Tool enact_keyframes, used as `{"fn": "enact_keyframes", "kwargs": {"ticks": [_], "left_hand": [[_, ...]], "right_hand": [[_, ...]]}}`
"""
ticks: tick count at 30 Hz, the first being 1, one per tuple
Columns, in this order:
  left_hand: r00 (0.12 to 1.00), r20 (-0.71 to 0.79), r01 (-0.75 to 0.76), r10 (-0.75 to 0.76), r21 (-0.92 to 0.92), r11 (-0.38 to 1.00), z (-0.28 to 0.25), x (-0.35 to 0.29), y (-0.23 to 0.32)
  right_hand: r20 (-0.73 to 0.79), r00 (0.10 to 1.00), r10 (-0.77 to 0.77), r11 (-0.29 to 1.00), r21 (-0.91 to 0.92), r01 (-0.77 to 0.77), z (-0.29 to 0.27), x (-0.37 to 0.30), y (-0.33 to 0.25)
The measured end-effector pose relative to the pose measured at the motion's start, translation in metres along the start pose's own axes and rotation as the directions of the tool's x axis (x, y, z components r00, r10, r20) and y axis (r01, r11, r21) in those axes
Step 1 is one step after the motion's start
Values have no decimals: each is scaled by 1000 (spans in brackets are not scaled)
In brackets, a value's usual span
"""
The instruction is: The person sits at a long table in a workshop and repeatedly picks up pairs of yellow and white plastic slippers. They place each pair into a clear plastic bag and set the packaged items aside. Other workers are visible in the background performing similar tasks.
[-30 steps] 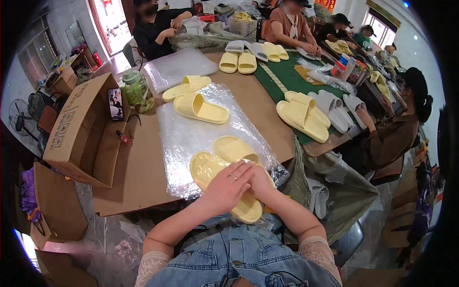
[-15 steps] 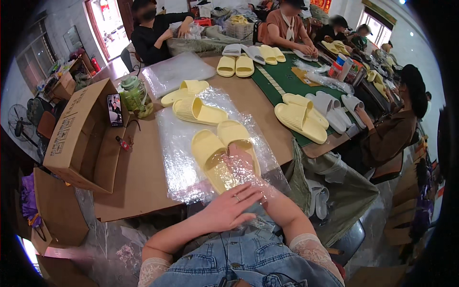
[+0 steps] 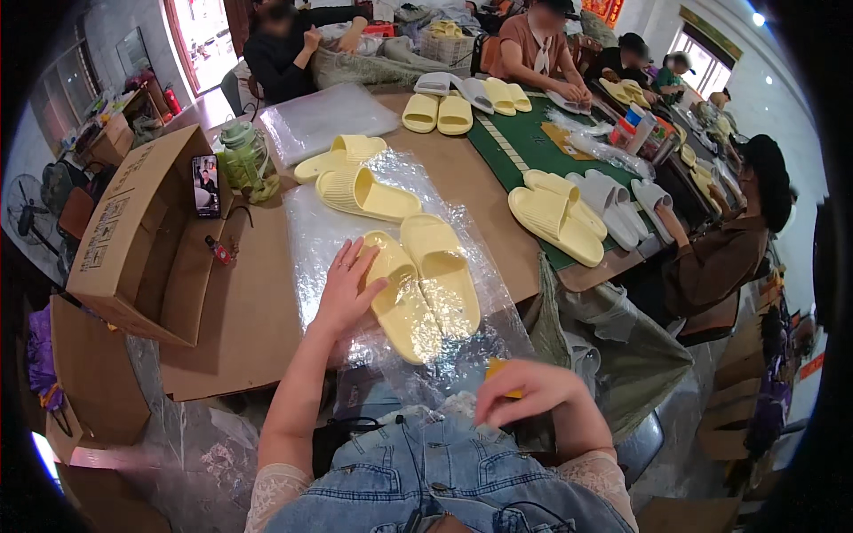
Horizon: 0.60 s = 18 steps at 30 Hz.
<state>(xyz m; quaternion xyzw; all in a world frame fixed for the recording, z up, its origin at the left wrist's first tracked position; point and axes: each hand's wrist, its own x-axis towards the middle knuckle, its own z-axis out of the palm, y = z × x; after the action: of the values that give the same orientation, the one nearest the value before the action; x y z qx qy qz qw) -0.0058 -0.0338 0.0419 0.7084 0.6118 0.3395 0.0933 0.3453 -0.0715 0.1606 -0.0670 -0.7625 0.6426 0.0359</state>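
A pair of pale yellow slippers (image 3: 449,289) lies side by side in a clear plastic bag near the table's front edge. My left hand (image 3: 342,289) rests on the left slipper's outer side with fingers spread over the film. My right hand (image 3: 533,391) is off the slippers, bent at the wrist, just beyond the table's front edge. Its fingers are curled and blurred; whether they hold anything is unclear. A small yellow-orange piece (image 3: 504,377) shows beside its knuckles. Beneath the slippers is a stack of clear bags (image 3: 311,258).
Another yellow pair (image 3: 369,194) lies behind. An open carton (image 3: 138,240), a phone (image 3: 206,186) and a green jar (image 3: 247,164) stand at left. Yellow (image 3: 557,218) and grey slippers (image 3: 609,206) are on the green mat (image 3: 502,147). Co-workers sit around; a sack (image 3: 622,338) hangs at right.
My right hand has come out of the bag and drawn back toward me, leaving the slippers inside. My left hand has moved forward from my right wrist onto the left slipper.
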Motion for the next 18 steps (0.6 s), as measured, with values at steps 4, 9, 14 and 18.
{"fn": "enact_keyframes", "kwargs": {"ticks": [4, 9, 14, 18], "left_hand": [[997, -70, -25, 22, -48, 999, 18, -6, -25], [989, -129, -85, 75, -81, 993, 23, -5, -27], [988, -146, -60, 45, -98, 993, 19, -9, -23], [987, -149, -74, 61, -79, 994, 20, -6, -22]], "right_hand": [[-673, 739, 45, 985, -92, -144, -21, 30, -9], [-847, 511, -142, 693, -454, -560, -48, 111, 64], [-875, 481, -61, 535, -435, -724, -50, 153, 107], [-872, 471, -134, 535, -464, -706, -53, 165, 128]]}}
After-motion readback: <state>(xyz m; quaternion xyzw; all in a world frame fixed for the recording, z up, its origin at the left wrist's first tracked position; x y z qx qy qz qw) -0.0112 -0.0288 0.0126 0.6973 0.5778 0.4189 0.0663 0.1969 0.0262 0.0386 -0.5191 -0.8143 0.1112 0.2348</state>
